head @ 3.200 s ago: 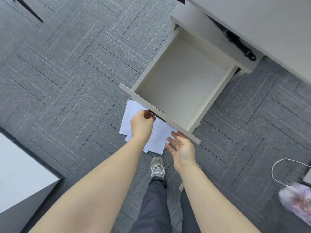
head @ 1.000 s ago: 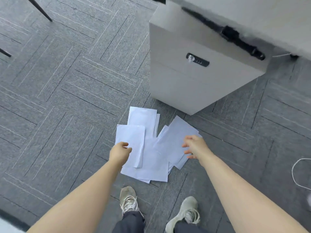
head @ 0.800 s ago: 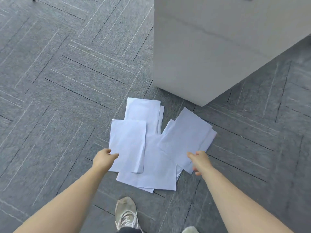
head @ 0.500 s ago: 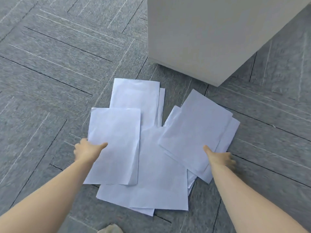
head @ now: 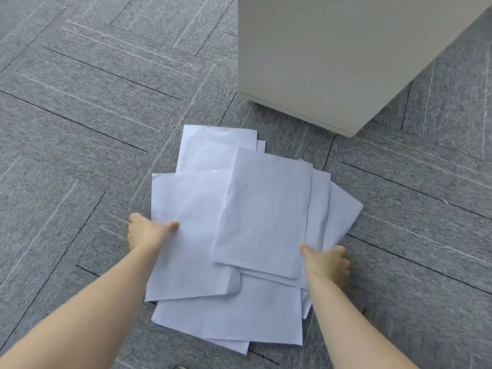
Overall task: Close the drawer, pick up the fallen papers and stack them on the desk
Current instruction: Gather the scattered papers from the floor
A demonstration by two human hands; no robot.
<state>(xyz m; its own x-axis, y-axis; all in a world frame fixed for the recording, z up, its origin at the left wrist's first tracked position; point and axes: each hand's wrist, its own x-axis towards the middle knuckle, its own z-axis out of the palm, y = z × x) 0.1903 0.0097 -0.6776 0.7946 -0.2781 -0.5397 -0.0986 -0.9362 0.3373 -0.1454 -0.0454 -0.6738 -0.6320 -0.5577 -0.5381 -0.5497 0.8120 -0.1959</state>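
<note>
Several white papers [head: 239, 222] lie overlapping on the grey carpet, just in front of the pale drawer cabinet [head: 332, 57], whose front is flush and closed. My left hand [head: 146, 233] grips the left edge of the left sheet, thumb on top. My right hand [head: 326, 262] holds the right edge of the right-hand sheets, thumb on top and fingers at their side. Both forearms reach in from the bottom of the view. The desk top is out of sight.
Grey herringbone carpet tiles [head: 93, 115] spread all around the papers. The cabinet's lower corner [head: 348, 133] stands close behind the pile at the upper right.
The drawer went from open to closed earlier. Since half a second ago both hands have pushed inward, sliding the right sheets over the left ones, so the pile is tighter.
</note>
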